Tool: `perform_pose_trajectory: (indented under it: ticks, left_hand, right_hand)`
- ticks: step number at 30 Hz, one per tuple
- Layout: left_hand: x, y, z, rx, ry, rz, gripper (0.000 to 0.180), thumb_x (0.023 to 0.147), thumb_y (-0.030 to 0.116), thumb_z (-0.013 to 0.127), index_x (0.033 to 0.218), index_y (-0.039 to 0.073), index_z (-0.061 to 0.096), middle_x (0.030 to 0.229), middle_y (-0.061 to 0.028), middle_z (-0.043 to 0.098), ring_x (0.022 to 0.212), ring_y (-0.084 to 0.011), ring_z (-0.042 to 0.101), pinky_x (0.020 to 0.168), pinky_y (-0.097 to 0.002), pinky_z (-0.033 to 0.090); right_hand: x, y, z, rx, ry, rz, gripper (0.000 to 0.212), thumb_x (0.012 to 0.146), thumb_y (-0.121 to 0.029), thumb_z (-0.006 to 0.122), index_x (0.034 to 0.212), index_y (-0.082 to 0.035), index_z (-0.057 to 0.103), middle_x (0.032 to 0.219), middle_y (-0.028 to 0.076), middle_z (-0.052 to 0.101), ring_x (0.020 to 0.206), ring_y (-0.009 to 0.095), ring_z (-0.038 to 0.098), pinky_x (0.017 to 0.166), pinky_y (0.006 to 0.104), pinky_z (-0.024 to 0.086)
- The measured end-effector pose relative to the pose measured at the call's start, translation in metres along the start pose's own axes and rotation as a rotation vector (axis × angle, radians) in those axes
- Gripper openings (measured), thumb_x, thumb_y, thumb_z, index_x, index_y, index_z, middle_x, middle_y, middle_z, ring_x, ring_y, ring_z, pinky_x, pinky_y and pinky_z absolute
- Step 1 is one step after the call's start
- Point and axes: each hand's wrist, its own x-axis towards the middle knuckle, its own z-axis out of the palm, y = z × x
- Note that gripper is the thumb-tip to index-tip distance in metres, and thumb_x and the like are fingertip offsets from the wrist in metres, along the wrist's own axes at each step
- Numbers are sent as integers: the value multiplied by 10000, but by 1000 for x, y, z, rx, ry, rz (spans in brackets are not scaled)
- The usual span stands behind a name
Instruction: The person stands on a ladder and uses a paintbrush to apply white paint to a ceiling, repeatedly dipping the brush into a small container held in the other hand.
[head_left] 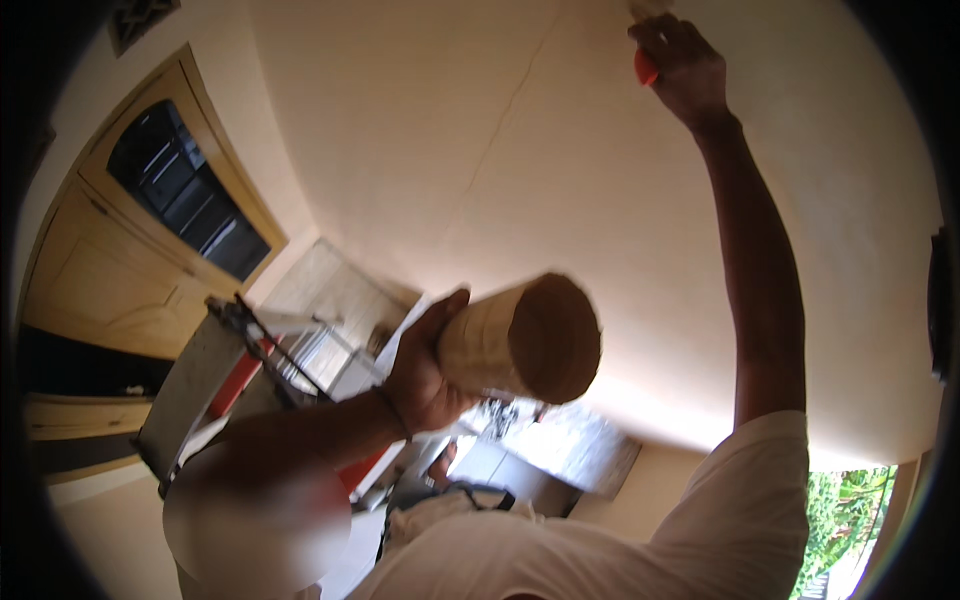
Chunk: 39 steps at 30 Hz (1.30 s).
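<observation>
Tan cylindrical tub (520,340) gripped around its side by left hand (425,365) at chest height, kept within reach while raised right hand (685,70) presses orange-handled tool (646,68) against cream wall (480,130).

The right hand (683,70) is raised to the top of the view, against the wall (560,180), closed around a small tool (645,68) – its working end is hidden. Lower and to the left, the left hand (425,370) grips a cylindrical container (520,340), well apart from the wall. Further left stands a ladder (265,350), with a door (130,270) beyond it
</observation>
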Motion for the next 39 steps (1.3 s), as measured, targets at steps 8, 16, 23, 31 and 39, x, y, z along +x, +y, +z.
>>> perform_pose_trajectory:
  ticks: [8, 16, 23, 31, 39]
  left_hand:
    - [-5, 1, 15, -29, 111, 38, 614, 1054, 506, 507, 1454, 40, 498, 1369, -164, 625, 1251, -330, 652, 1026, -568, 568]
    - [-6, -2, 5, -7, 105, 41, 626, 1055, 524, 463, 1510, 94, 458, 1441, -174, 566, 1292, -381, 619, 946, -597, 620]
    - [-6, 2, 0, 41, 103, 23, 621, 1058, 517, 460, 1511, 93, 447, 1430, -200, 568, 1262, -405, 636, 870, -593, 660]
    - [-3, 4, 8, 148, 231, 38, 615, 1035, 533, 512, 1470, 99, 498, 1388, -176, 610, 1211, -385, 665, 820, -576, 664]
    - [-3, 6, 3, 205, 163, 24, 605, 1022, 553, 527, 1425, 101, 531, 1321, -174, 640, 1146, -378, 690, 787, -548, 665]
  right_hand:
    - [-193, -223, -64, 752, 156, 1427, 151, 889, -21, 810, 1007, 23, 726, 957, 54, 745, 866, 135, 722, 769, 271, 593]
    - [-336, -324, -180, 737, 363, 2483, 188, 917, -32, 731, 1079, 44, 674, 1002, 149, 697, 817, 258, 731, 715, 351, 654]
    - [-362, -347, -254, 557, 375, 2578, 298, 947, -101, 728, 1180, 64, 644, 1035, 175, 710, 848, 294, 736, 692, 361, 656]
    - [-350, -336, -270, 451, 449, 2496, 305, 966, -105, 710, 1188, 88, 625, 1067, 186, 697, 888, 297, 731, 757, 380, 652]
    - [-317, -323, -296, 446, 501, 2364, 236, 973, -70, 687, 1129, 97, 627, 1067, 174, 682, 904, 283, 721, 741, 357, 641]
